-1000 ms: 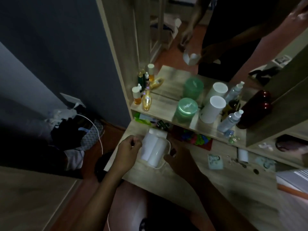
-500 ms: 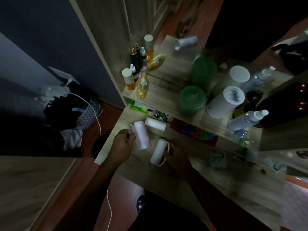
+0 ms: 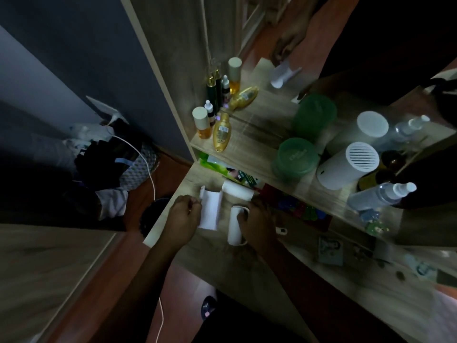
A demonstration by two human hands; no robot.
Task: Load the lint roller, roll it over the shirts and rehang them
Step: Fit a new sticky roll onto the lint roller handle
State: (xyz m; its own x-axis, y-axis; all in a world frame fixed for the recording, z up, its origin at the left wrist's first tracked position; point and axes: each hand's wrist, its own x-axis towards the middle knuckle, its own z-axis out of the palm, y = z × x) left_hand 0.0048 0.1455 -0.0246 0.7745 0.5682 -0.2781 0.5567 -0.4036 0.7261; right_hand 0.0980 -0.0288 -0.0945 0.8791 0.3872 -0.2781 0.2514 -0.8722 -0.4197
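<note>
Dim room, cluttered wooden vanity desk (image 3: 212,263), mirror (image 3: 284,33), grey wall (image 3: 74,50)

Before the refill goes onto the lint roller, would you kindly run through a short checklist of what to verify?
1. Left hand grips the white wrapper piece: ok.
2. Right hand holds the white roll: ok.
3. Second white roll lies apart on the desk, within reach: ok.
4. Roll fully free of wrapping: cannot tell.
5. Roller handle in view: cannot tell, too dark.
6. Shirts in view: not ok.
</note>
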